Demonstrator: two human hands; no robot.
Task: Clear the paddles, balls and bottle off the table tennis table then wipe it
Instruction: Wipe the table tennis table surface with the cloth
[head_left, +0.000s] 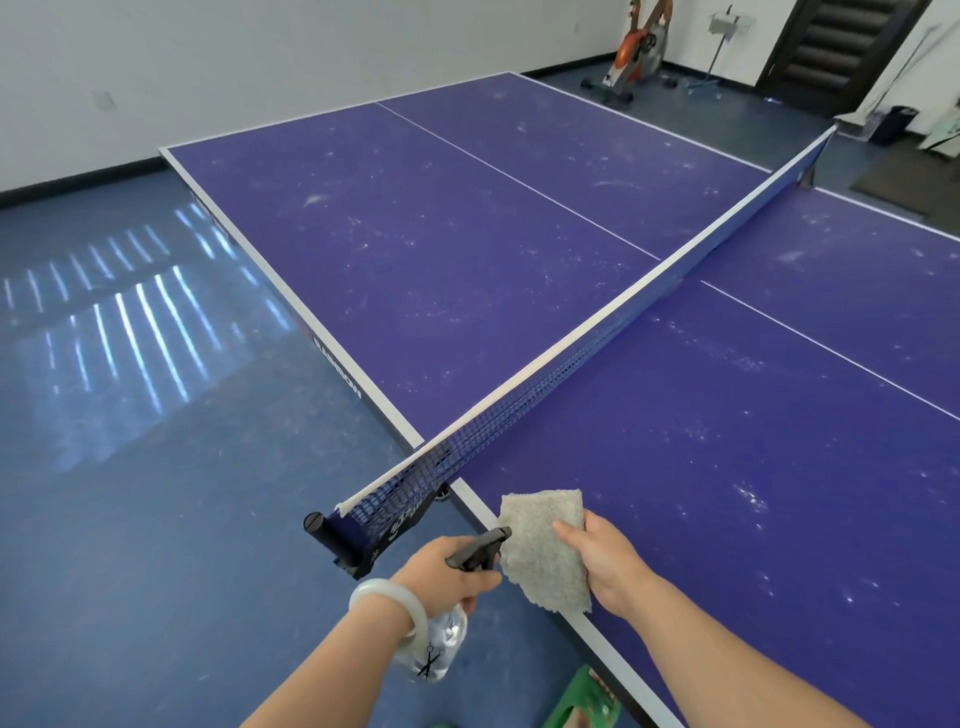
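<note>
My left hand (441, 569) is curled round the neck of a spray bottle (441, 644), which I hold just off the table's near edge, over the blue floor (130, 519). Its body is clear plastic printed with a small black scissors mark, and its black trigger head points at the cloth (540, 545). A smooth, pale bangle (387, 605) on my wrist covers part of the bottle.

My right hand (597, 564) pinches the cloth, thumb pressed on top. The cloth is a grey, nubbly, towel-like rectangle with a ragged lower edge, and it lies over the white border of the table (441, 260) beside the near end of the net (519, 400).

The tabletop is flat matte purple with thin white lines, and pale dusty smears and specks are scattered across it. The net is dark blue mesh under a white top band, fixed to a black cylindrical post (324, 535).

My right fingers are hidden beneath the cloth. I cannot tell whether a left finger sits on the trigger. Something green (587, 696) is cut off at the bottom edge, and I cannot tell what it is. The lettering on the table's side is too skewed to read.
</note>
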